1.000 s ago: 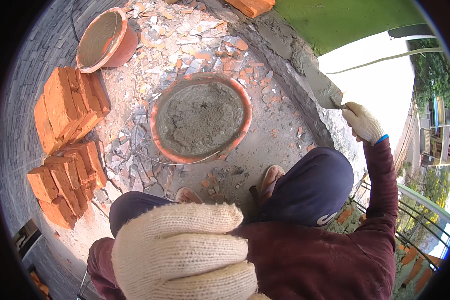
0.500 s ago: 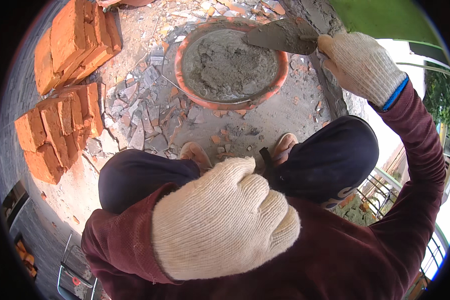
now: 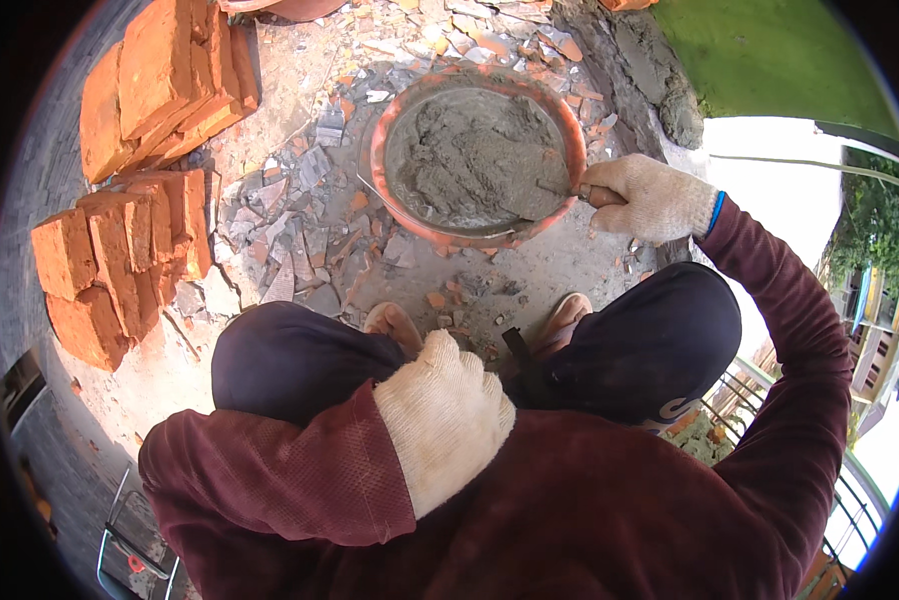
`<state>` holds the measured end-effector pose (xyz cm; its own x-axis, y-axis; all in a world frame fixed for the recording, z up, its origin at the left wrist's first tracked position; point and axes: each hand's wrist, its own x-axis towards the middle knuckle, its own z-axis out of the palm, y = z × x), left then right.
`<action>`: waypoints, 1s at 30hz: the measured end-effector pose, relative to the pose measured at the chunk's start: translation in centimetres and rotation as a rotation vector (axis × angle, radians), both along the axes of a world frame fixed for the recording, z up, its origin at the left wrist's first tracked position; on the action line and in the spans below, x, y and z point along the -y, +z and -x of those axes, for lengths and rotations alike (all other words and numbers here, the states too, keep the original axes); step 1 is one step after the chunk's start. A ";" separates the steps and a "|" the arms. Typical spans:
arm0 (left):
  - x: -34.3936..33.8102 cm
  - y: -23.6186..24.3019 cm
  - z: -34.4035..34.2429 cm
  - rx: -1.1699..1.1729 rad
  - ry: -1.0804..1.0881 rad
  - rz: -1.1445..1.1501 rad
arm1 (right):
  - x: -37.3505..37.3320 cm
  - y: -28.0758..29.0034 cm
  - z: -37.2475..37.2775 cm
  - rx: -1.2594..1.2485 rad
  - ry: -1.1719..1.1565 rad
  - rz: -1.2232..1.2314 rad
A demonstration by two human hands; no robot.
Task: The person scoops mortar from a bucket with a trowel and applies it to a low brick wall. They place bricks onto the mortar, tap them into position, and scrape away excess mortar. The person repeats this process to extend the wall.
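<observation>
Because mortar (image 3: 450, 145) and blade (image 3: 538, 180) share one grey, the trowel (image 3: 548, 188), its handle (image 3: 598, 194) gripped by the gloved right hand (image 3: 658, 200), is hard to make out in the orange tub (image 3: 576, 135). The gloved left hand (image 3: 448, 422) curls before the chest (image 3: 570, 480), fingertips hidden; whether it holds anything I cannot tell. A reddish vessel (image 3: 300, 8) is cut off above. Shards (image 3: 315, 165) litter rough ground (image 3: 370, 280) between stacked bricks (image 3: 155, 78) and a green surface (image 3: 780, 60).

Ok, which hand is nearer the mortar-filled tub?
Right. The right hand grips the masonry trowel just right of the mortar-filled tub; the left hand is farther off, in front of the torso.
</observation>
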<state>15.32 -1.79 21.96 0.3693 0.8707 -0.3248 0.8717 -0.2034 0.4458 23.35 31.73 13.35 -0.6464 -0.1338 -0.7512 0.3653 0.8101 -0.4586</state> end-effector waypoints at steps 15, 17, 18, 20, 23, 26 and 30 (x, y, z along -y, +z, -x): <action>-3.5 -1.1 0.9 -0.017 -0.043 0.056 | -4.8 0.1 -12.2 -0.358 -0.532 0.223; -3.7 -1.2 0.7 -0.020 -0.034 0.055 | -4.9 1.3 -14.9 -0.286 -0.779 0.179; -3.9 -1.0 0.7 -0.018 -0.042 0.068 | -4.8 1.9 -16.0 -0.219 -0.949 0.167; -4.4 -0.8 0.7 -0.012 -0.056 0.092 | -5.4 3.2 -17.4 -0.202 -1.047 0.064; -5.4 -0.8 0.7 -0.009 -0.072 0.073 | -6.3 3.8 -18.2 -0.323 -1.084 -0.171; -6.2 -0.6 0.6 -0.010 -0.061 0.097 | -8.5 1.4 -20.1 -0.498 -1.020 -0.406; -6.4 -0.8 0.7 0.016 -0.033 0.108 | -9.6 -4.5 -22.4 -0.690 -0.680 -0.917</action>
<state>14.64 4.57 21.18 0.4030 0.8183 -0.4099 0.8581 -0.1821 0.4801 45.80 41.28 8.81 -0.6648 0.7388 0.1105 0.7318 0.6738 -0.1025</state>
